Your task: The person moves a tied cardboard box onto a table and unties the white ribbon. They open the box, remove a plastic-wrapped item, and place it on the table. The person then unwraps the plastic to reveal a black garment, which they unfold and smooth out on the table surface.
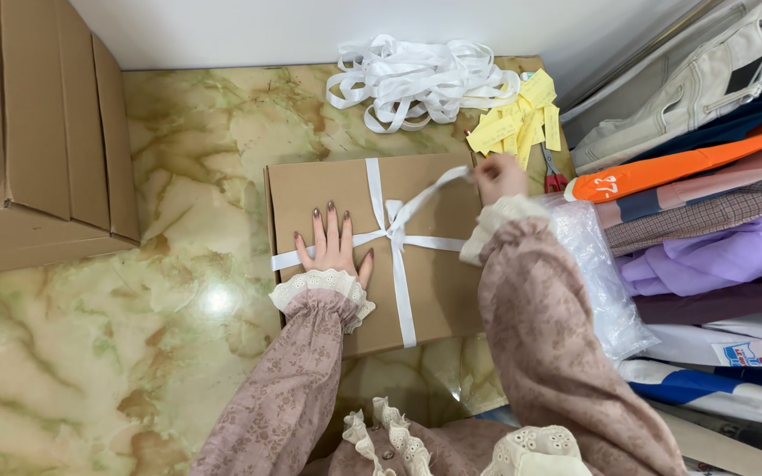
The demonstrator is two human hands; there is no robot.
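Observation:
A flat brown cardboard box (434, 291) lies on the marble floor, wrapped crosswise with white ribbon (400, 273) knotted near its middle. My left hand (332, 247) rests flat on the box lid left of the knot, fingers spread over the ribbon band. My right hand (499, 176) is at the box's far right corner, pinching a ribbon end that stretches taut from the knot up to the hand.
A heap of loose white ribbon (421, 84) and yellow paper tags (522, 123) lie beyond the box. Red-handled scissors (555, 176) sit by the tags. Folded cardboard boxes (37, 132) stand left. Clothes (707, 176) and clear plastic bags (597, 273) pile right.

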